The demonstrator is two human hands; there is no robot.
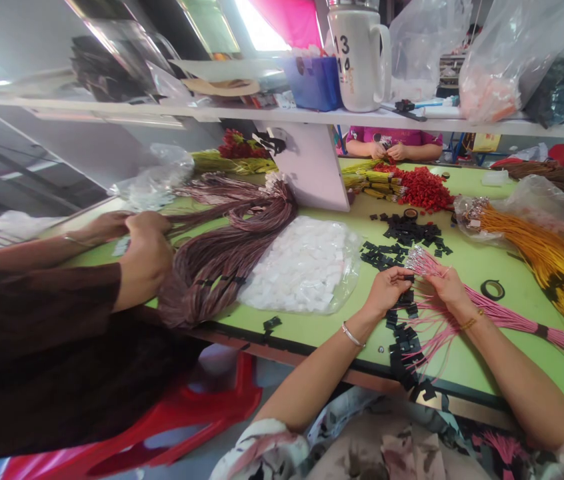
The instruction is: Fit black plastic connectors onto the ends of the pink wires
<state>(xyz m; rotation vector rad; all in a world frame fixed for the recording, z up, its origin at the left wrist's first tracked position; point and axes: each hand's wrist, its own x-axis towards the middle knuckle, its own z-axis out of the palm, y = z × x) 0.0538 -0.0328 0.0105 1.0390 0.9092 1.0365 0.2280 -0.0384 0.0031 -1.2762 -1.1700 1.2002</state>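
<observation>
My left hand (388, 289) is closed in a pinch on a small black connector (406, 298) over the green table (467, 261). My right hand (446, 288) is closed on a thin pink wire from the pink wire bundle (507, 318), its fingertips meeting the left hand's. Finished pink wires with black connectors (407, 350) lie in a row below my hands, down to the table's front edge. Loose black connectors (402, 240) are scattered just beyond my hands.
A co-worker on the left grips a brown wire bundle (222, 257) with both hands (147, 250). A bag of white parts (307, 263), yellow wires (547, 253), red parts (425, 188), a tape roll (492, 289) and another person's hands (387, 150) lie beyond. A shelf (312, 117) carries a mug (357, 57).
</observation>
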